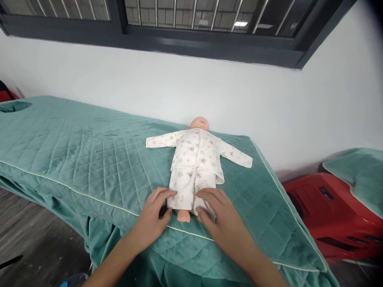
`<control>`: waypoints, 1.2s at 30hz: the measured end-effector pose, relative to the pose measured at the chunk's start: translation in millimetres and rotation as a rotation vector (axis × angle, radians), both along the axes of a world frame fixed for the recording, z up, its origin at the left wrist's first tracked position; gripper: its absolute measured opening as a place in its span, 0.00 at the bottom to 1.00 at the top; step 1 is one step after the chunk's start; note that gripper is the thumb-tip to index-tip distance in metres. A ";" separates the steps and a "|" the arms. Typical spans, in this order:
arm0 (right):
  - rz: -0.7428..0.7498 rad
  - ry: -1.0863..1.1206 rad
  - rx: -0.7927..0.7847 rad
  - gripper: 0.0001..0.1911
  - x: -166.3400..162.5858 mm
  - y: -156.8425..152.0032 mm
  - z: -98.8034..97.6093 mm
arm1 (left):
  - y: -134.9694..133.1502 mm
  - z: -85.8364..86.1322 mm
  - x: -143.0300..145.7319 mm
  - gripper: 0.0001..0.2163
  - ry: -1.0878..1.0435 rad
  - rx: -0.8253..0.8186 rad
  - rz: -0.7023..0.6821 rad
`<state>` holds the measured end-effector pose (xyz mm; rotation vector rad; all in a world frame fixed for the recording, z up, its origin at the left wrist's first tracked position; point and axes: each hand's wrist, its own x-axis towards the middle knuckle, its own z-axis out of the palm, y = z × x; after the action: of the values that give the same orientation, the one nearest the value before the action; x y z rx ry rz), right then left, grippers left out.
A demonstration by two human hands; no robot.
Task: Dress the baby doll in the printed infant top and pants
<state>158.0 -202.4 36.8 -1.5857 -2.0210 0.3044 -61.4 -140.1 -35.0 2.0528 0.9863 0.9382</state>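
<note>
A baby doll [199,123] lies on its back across a green quilted bed cover, head toward the wall. It wears a white printed jacket [188,149] with both sleeves stretched outward, and matching trousers [184,187]. One bare foot [183,216] shows below the left trouser cuff; the other is mostly hidden by the right cuff and my hand. My left hand [154,213] is open at the outer edge of the left trouser leg, thumb and fingertips apart. My right hand [220,217] rests over the right trouser leg, its fingers and thumb also apart.
The green quilted cover [98,159] spreads over a long bed with a face hole at far left. A white wall [263,103] and a barred window [191,36] stand behind. At right is a red plastic chair [338,215] with green cloth [359,171] on it.
</note>
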 end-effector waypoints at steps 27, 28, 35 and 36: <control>-0.051 -0.075 0.134 0.12 -29.3 -27.7 -17.8 | -36.8 -4.5 8.2 0.05 -0.061 -0.028 0.206; -0.046 -0.052 0.135 0.12 -26.0 -29.2 -17.3 | -38.3 -2.6 8.4 0.05 -0.056 -0.003 0.213; -0.229 0.139 0.092 0.18 10.1 -29.6 -30.3 | -46.7 34.0 26.0 0.14 0.094 0.306 0.090; -0.259 0.146 0.057 0.18 12.4 -29.0 -33.8 | -46.0 36.5 32.2 0.15 0.158 0.345 0.062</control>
<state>170.4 -231.4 3.0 -1.7137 -1.6778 0.2529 -29.3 -186.1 1.5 2.4262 1.0325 1.0499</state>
